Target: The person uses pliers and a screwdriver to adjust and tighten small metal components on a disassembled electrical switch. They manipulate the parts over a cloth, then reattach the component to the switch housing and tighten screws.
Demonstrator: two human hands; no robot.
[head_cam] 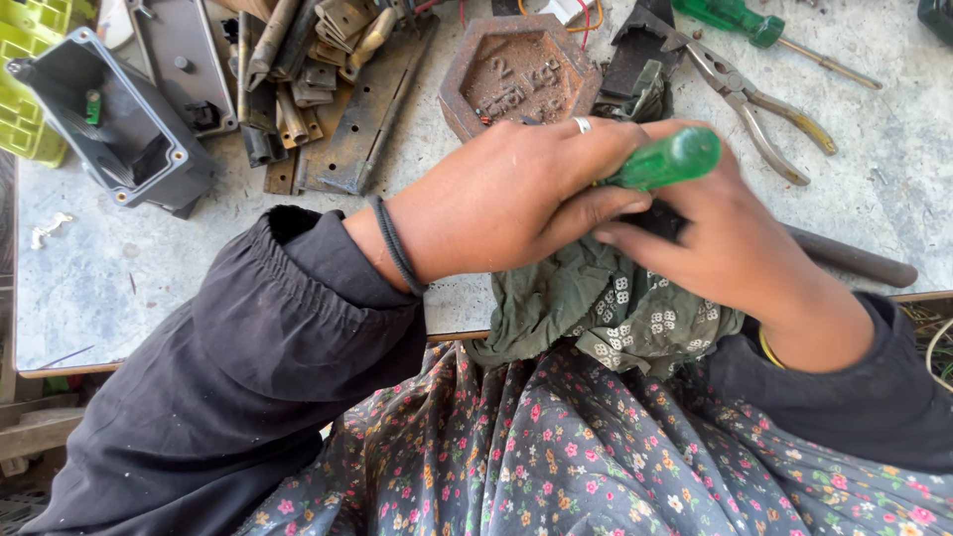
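Note:
My left hand [506, 194], with a ring on one finger and a dark band at the wrist, presses down on something hidden beneath it at the bench's near edge. My right hand [720, 233] is closed around a screwdriver with a green translucent handle [667, 159], which sticks out between both hands. The screwdriver's tip is hidden. A dark green patterned cloth [596, 303] lies bunched under the hands and hangs over the table edge. Both sleeves are black.
A rusty hexagonal iron weight [516, 71] sits just beyond the hands. Pliers [759, 109] and another green screwdriver [759, 28] lie at the far right. A dark rod [854, 256] lies at the right. A grey plastic housing [114, 124] and scrap metal pieces [318, 79] lie at the left.

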